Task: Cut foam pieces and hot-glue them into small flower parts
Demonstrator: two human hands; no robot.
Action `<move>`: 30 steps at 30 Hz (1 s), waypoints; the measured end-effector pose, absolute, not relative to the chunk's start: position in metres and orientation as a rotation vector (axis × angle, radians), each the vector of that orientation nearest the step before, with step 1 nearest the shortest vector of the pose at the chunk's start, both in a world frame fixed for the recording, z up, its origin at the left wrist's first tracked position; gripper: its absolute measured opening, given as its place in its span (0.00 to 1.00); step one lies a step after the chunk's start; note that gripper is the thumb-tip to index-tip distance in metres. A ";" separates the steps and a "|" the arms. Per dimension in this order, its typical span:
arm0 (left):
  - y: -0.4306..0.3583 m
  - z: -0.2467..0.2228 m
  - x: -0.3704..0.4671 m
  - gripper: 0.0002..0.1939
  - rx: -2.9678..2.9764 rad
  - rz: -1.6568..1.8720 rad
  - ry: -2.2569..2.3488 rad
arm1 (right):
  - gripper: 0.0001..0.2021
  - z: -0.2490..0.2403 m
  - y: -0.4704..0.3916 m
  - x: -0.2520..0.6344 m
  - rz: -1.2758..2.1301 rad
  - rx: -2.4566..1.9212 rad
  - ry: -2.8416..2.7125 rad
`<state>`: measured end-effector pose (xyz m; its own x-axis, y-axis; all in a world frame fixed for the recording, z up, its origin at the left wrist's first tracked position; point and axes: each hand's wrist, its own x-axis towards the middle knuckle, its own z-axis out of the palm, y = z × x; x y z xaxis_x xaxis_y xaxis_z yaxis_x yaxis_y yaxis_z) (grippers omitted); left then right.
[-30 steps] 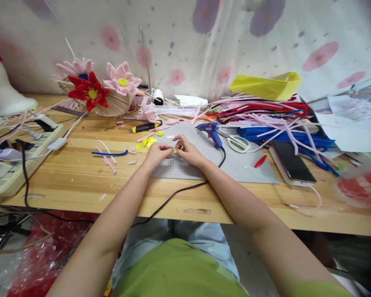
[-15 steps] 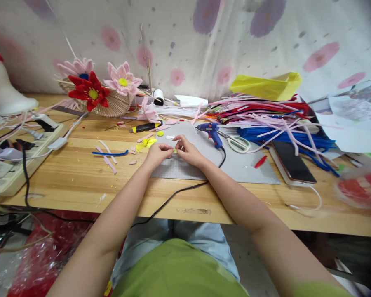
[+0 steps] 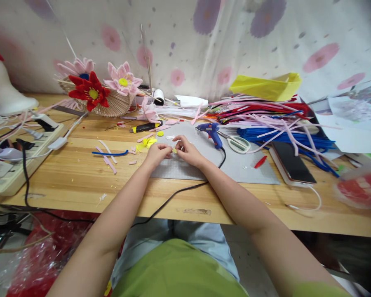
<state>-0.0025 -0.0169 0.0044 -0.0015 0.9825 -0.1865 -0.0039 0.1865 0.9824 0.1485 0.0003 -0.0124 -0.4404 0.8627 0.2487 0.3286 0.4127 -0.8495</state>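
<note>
Over the left part of a grey mat (image 3: pixel 250 171), my left hand (image 3: pixel 159 154) and my right hand (image 3: pixel 187 151) are close together, fingertips almost meeting. Both are closed in a pinch around something small, pale and yellowish, mostly hidden by the fingers. Yellow strips (image 3: pixel 147 144) lie just left of my left hand, and a flat yellow disc (image 3: pixel 160 133) sits behind it. To the right of my right hand rests a blue glue gun (image 3: pixel 212 133), beside white-handled scissors (image 3: pixel 238 144). A yellow-black cutter (image 3: pixel 146 127) lies farther back.
Fuzzy red, pink and blue stems (image 3: pixel 284 136) are piled at the back right, near a phone (image 3: pixel 293 163). A black cable (image 3: pixel 173 195) crosses the front. Finished flowers (image 3: pixel 92 94) stand back left, with a power strip (image 3: pixel 27 159) at the left.
</note>
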 end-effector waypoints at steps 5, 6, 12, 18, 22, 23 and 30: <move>-0.017 0.006 -0.005 0.08 1.030 1.082 1.248 | 0.17 -0.010 -0.001 0.149 0.975 -1.024 -1.955; -0.017 0.006 -0.005 0.08 1.033 1.080 1.249 | 0.17 -0.010 -0.001 0.149 0.977 -1.026 -1.951; -0.015 0.002 -0.006 0.09 1.040 1.065 1.239 | 0.18 -0.011 -0.002 0.149 0.982 -1.019 -1.938; -0.014 0.000 -0.007 0.14 1.028 1.037 1.220 | 0.18 -0.011 -0.001 0.149 0.975 -1.019 -1.939; -0.014 0.000 -0.008 0.17 1.032 1.040 1.213 | 0.17 -0.012 0.000 0.148 0.979 -1.014 -1.930; -0.014 0.000 -0.008 0.18 1.032 1.034 1.213 | 0.17 -0.013 0.000 0.148 0.980 -1.009 -1.928; -0.013 -0.001 -0.008 0.17 1.043 0.997 1.243 | 0.17 -0.014 0.000 0.147 0.993 -0.994 -1.934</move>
<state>-0.0077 -0.0130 -0.0013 0.0702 0.9692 -0.2362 -0.0201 0.2381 0.9710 0.1467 0.0000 -0.0142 -0.4320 0.8657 0.2530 0.2989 0.4021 -0.8655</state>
